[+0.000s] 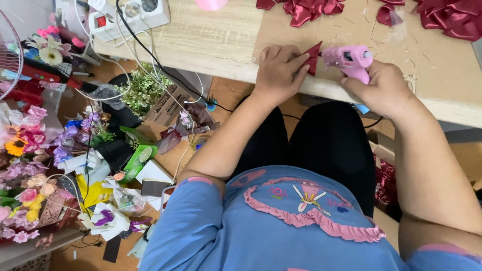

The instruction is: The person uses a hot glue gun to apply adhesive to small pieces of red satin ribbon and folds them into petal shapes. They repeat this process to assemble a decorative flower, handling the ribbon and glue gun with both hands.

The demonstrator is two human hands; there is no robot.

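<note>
Left hand pinching red fabric piece, right hand gripping glue gun

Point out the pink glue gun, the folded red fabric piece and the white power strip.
pink glue gun point(348, 59), head view, on its body.
folded red fabric piece point(314, 56), head view, on its triangular face.
white power strip point(129, 16), head view, on its top.

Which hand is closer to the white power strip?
Left. The left hand sits nearer the power strip, folding red fabric; the right hand, with the pink glue gun, is farther.
</note>
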